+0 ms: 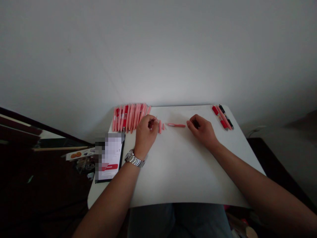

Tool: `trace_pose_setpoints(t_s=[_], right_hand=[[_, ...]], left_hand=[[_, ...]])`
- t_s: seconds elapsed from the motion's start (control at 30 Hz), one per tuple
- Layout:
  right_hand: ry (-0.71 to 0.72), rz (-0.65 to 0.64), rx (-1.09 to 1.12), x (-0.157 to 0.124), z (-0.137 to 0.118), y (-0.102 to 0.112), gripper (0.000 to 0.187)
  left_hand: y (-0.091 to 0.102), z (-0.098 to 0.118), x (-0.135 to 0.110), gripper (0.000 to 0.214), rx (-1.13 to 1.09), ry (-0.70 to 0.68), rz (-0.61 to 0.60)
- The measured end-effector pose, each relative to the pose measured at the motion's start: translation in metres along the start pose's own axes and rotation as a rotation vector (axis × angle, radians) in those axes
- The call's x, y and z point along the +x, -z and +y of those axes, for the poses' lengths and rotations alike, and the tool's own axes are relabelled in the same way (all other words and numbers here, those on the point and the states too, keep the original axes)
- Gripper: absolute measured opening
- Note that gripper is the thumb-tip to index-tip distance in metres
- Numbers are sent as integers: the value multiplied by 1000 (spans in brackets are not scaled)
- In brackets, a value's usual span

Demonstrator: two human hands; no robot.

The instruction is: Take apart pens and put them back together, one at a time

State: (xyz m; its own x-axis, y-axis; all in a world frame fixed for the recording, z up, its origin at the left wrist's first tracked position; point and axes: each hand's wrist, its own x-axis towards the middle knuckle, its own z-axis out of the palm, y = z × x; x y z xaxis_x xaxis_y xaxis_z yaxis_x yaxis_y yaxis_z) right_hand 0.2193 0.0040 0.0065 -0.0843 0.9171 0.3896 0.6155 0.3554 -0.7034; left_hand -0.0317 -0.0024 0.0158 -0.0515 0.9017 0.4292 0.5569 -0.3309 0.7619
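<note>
My left hand (147, 131), with a metal watch (135, 159) on its wrist, is closed in a pinch above the table. Something thin and pale seems to stick out at its fingertips, too small to name. Just right of those fingers lie a pink pen barrel piece (159, 126) and a smaller pink pen part (163, 126). A pink pen body (176, 125) lies crosswise between my two hands. Close to its right end, my right hand (202, 131) is curled with thumb and forefinger together; whether it holds anything is hidden.
A row of several pink and red pens (131, 117) lies at the table's back left. A tablet (111, 158) with a lit screen sits at the left edge. At the back right are red, pink and black pens (223, 117). A wall (173, 66) rises behind the white table (183, 172).
</note>
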Motion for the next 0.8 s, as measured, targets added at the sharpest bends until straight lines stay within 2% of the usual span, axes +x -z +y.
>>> trace_pose_setpoints(t_s=[0.43, 0.67, 0.8], right_hand=[[4, 7, 23, 0, -1, 0, 25], [136, -10, -62, 3, 1, -1, 15], [161, -63, -125, 4, 7, -4, 18]], left_hand=[[1, 0, -1, 6, -3, -15, 0], [1, -1, -1, 7, 58, -68, -9], [1, 3, -2, 7, 116, -111, -34]])
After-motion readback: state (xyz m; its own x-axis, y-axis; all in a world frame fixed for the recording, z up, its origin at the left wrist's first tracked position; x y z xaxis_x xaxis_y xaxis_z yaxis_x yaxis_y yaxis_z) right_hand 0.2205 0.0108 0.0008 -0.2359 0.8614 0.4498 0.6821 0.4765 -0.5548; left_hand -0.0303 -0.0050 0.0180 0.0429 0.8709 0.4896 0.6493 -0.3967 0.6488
